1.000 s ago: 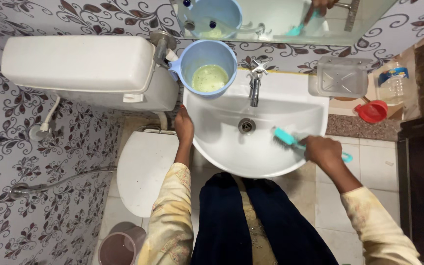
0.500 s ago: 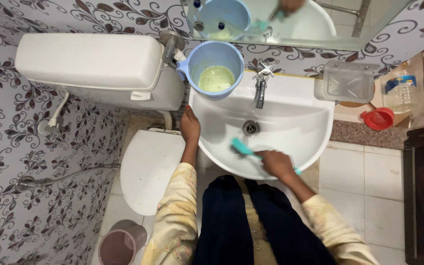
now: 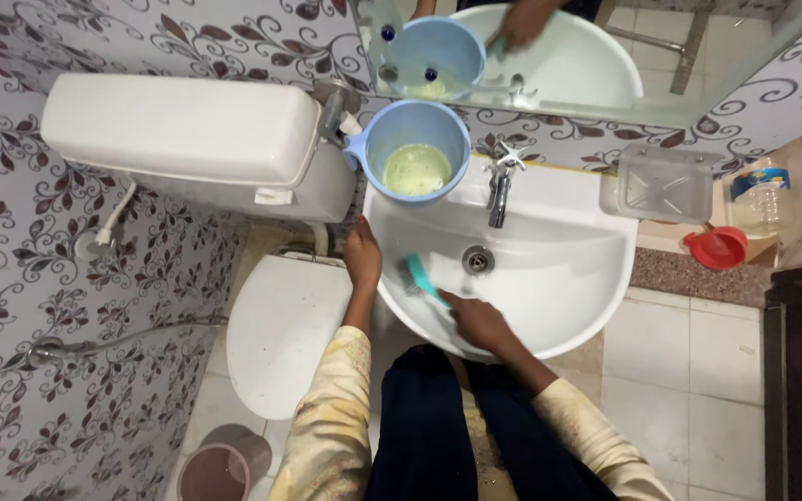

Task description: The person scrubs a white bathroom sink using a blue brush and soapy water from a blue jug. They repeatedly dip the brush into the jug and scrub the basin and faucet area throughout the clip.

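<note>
Brush (image 3: 417,276), teal, lies slanted inside the left part of the sink (image 3: 559,297), its bristled head toward the left wall of the bowl and its handle running down and right into the right hand (image 3: 477,320). That hand is closed around the handle, fingers wrapped over it, and sits low in the bowl near the front rim at the centre of the frame. The left hand (image 3: 362,255) rests on the sink's left rim, just left of the brush head, fingers curled over the edge and holding nothing else.

The sink is white and round-fronted, with a drain (image 3: 478,260) at its middle and a metal tap (image 3: 501,190) above that. A blue mug (image 3: 417,148) with pale greenish liquid in it stands on the back left corner of the sink, just left of the tap. Above it a mirror (image 3: 717,65) along the top edge of the frame shows the mug, the bowl and a hand.

Upper left of the frame holds a white cistern (image 3: 178,134), and below it, left of the sink, the closed toilet lid (image 3: 285,334). A clear soap dish (image 3: 666,181) is fixed to the wall right of the sink, with a red funnel (image 3: 718,246) and a plastic bottle (image 3: 756,186) further right. A pinkish bucket (image 3: 211,473) stands at the bottom left on the floor. Yellow sleeves and dark clothing fill the bottom centre.
</note>
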